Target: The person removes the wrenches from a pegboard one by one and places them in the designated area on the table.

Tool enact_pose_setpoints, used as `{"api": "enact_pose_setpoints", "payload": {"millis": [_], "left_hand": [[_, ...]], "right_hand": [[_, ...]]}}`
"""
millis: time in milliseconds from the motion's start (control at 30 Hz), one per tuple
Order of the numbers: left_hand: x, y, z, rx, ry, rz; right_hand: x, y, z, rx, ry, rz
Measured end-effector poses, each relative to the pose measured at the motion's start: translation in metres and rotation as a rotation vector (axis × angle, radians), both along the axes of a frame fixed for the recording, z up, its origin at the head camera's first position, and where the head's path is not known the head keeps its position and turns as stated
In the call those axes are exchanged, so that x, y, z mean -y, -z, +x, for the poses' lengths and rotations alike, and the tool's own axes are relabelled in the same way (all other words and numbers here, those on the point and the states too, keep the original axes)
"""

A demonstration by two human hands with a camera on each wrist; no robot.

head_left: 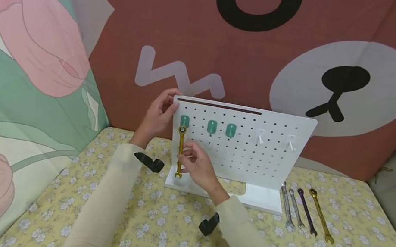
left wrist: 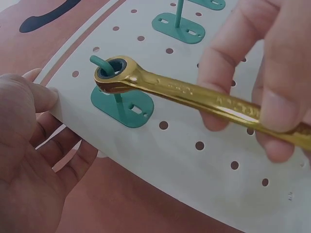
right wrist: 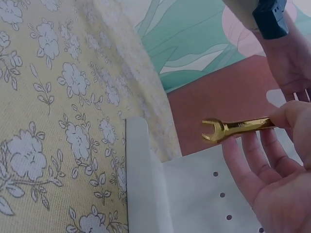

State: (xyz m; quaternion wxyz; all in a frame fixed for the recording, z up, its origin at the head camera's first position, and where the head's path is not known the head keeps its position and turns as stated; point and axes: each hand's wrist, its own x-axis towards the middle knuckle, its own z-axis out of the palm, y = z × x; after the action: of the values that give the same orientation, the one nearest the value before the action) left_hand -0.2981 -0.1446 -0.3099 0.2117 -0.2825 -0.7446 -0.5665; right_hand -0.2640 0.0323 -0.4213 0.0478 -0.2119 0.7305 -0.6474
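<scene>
My left hand [head_left: 157,116] grips the upper left edge of a white pegboard [head_left: 250,163], thumb on its front and fingers behind. With my right hand [head_left: 199,166] I pinch a gold combination wrench [head_left: 180,147] between thumb and fingers near its lower part. In the left wrist view, the wrench's ring end [left wrist: 127,80] is around the tip of a green hook [left wrist: 121,111], standing off the board. The open end [right wrist: 212,131] sticks out past my right fingers in the right wrist view.
Two more green hooks [head_left: 211,127] and two clear hooks [head_left: 260,137] line the board's upper part. Right of the board, a gold wrench [head_left: 321,215], a purple wrench [head_left: 307,211] and two silver wrenches [head_left: 287,207] lie on the flowered tablecloth [head_left: 162,240]. A printed curtain [head_left: 247,62] hangs behind.
</scene>
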Motion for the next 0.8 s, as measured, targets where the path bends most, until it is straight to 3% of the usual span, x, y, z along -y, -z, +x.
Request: {"api": "enact_pose_setpoints", "payload": {"millis": [300, 800], "left_hand": [[-0.001, -0.002, 0.000, 0.001, 0.011, 0.002], [0.003, -0.004, 0.000, 0.006, 0.014, -0.023]], "right_hand": [[-0.004, -0.009, 0.006, 0.031, -0.039, -0.025], [-0.012, -0.023, 0.014, 0.170, -0.091, -0.102]]}}
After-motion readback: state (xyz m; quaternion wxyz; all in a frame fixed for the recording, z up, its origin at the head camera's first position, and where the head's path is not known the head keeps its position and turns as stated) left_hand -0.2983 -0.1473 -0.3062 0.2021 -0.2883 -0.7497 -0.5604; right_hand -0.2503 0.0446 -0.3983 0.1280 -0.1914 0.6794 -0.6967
